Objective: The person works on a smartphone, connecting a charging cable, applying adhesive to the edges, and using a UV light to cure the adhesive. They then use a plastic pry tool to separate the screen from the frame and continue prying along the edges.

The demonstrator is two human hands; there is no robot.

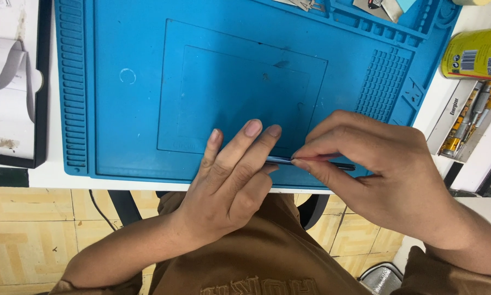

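A thin flat dark device (341,165), seen edge-on, stands at the near edge of the blue work mat (147,109). My right hand (376,175) pinches it from above, thumb and fingers closed on its top edge. My left hand (231,180) rests against its left end, fingers stretched out flat towards the mat and covering that end. Most of the device is hidden between the two hands.
A yellow can (474,53) lies at the right, with a box of small tools (469,123) below it. Papers in a black tray (10,82) sit at the left. Small parts (382,6) lie in the mat's far compartments. The white table edge (54,175) and tiled floor are below.
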